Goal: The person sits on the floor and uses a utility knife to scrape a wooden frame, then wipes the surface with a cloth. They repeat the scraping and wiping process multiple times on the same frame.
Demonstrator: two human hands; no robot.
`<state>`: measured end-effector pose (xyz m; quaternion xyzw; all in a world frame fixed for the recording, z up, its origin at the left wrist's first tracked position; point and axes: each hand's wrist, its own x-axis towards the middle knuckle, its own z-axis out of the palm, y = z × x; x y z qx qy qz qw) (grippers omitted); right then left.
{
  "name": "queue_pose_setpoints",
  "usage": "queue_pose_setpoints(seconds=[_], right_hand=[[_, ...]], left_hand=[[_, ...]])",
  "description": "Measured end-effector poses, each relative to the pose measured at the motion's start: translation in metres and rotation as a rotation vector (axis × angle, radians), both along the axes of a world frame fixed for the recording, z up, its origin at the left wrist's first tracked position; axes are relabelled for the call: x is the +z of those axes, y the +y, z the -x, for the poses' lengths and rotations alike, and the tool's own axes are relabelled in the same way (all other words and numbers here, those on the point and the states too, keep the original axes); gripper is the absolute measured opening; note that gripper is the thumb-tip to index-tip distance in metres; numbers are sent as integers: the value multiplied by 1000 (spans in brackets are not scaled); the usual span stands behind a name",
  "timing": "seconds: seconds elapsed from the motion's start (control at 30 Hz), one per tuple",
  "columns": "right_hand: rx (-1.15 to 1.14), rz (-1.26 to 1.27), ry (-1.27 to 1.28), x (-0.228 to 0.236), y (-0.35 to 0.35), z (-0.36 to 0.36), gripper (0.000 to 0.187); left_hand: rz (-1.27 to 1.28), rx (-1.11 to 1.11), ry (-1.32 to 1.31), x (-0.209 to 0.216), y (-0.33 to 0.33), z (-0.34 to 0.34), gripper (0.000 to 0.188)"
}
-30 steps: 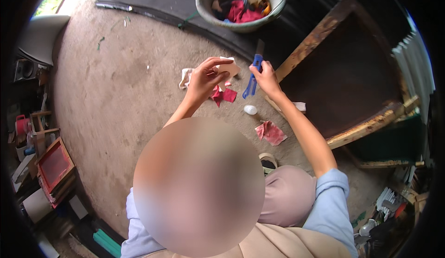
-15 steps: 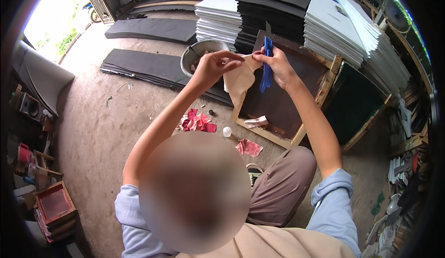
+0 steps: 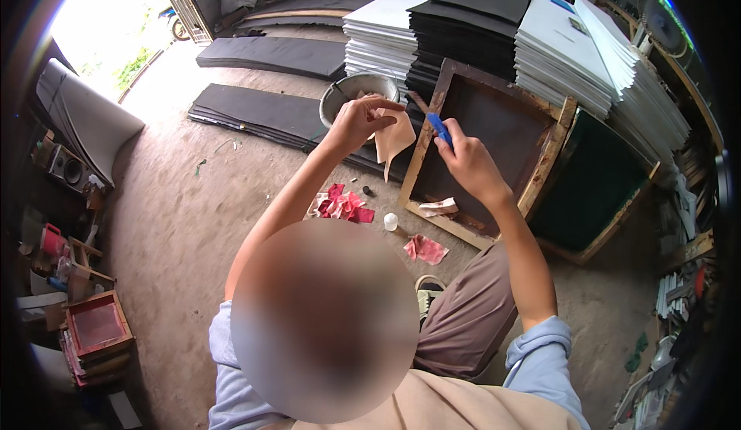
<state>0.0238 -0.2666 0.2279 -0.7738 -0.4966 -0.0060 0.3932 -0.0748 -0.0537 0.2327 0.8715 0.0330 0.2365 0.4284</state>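
My left hand (image 3: 356,121) is raised and pinches a pale beige piece of cloth (image 3: 394,138) that hangs down from its fingers. My right hand (image 3: 467,164) is closed around a blue-handled tool (image 3: 440,129), held just right of the cloth. Both hands hover over the left rail of a wooden frame with dark mesh (image 3: 540,179) leaning on the ground. Red rags (image 3: 341,205) and a pink rag (image 3: 425,249) lie on the concrete below, with a small white cap (image 3: 390,221) between them.
A metal basin (image 3: 340,98) stands behind the hands. Stacks of white and black sheets (image 3: 494,36) rise at the back. Dark foam boards (image 3: 262,113) lie on the floor. A second green-meshed frame (image 3: 602,191) sits right. Shelves with clutter line the left edge (image 3: 69,275).
The view has tilted up from the floor toward the sheet stacks. Both hands stayed raised together with the tool; the beige cloth now hangs from my left hand beside the frame.
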Motion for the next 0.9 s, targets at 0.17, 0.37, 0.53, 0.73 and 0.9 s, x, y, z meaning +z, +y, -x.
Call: queue_pose_setpoints(seconds=[0.17, 0.37, 0.53, 0.73, 0.9], right_hand=[[-41, 97, -334, -9, 2, 13, 18], [-59, 97, -557, -24, 16, 17, 19], [-81, 233, -587, -36, 27, 20, 18], [-112, 294, -637, -53, 34, 19, 14], [-98, 394, -526, -76, 47, 21, 14]], left_hand=[[-114, 21, 68, 1, 6, 9, 31], [-155, -22, 103, -6, 11, 8, 33], [-79, -53, 167, -16, 5, 4, 39], [-4, -35, 280, -23, 3, 1, 42], [-25, -83, 255, -52, 6, -5, 43]])
